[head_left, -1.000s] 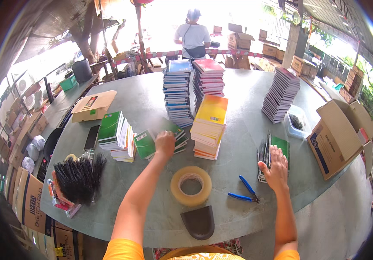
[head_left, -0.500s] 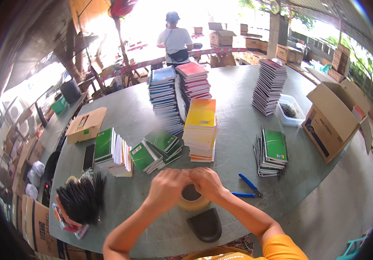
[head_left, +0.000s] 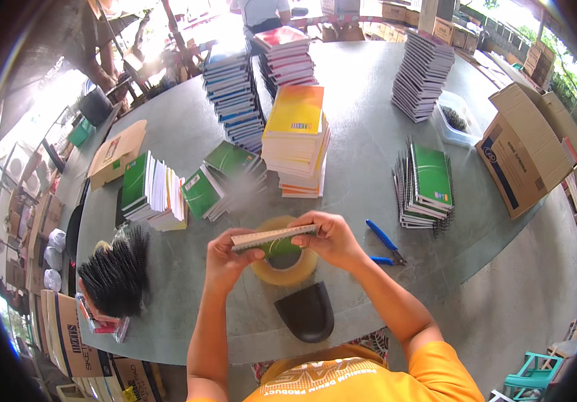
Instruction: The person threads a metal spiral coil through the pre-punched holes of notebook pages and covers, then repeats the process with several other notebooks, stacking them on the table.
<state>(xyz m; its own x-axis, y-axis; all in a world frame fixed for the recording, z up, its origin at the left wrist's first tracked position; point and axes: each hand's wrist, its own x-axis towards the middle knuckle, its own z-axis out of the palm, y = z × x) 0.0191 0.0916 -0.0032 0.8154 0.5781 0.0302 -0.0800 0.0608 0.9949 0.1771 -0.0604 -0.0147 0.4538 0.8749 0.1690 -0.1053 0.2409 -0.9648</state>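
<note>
Above the translucent tan ring-shaped tape roll [head_left: 283, 277] on the grey bench [head_left: 362, 295]: thin green-covered notebook [head_left: 278, 246], held between both hands, pale dotted edge up. Left hand [head_left: 225, 260] has fingers clamped on its left end, right hand [head_left: 332, 241] on its right end, thumbs on near face. Blue-handled pliers [head_left: 381, 234] lie right of the tape.

My left hand [head_left: 227, 258] and right hand [head_left: 328, 240] pinch a green-covered notebook [head_left: 277, 246] at both ends, right above the tape roll [head_left: 281, 276]! Blue-handled cutters [head_left: 383, 236] lie off to the right, green spiral notebooks [head_left: 432, 174] stacked beyond, a yellow-topped pile [head_left: 295, 114] dead ahead on the tabletop [head_left: 362, 134].
</note>
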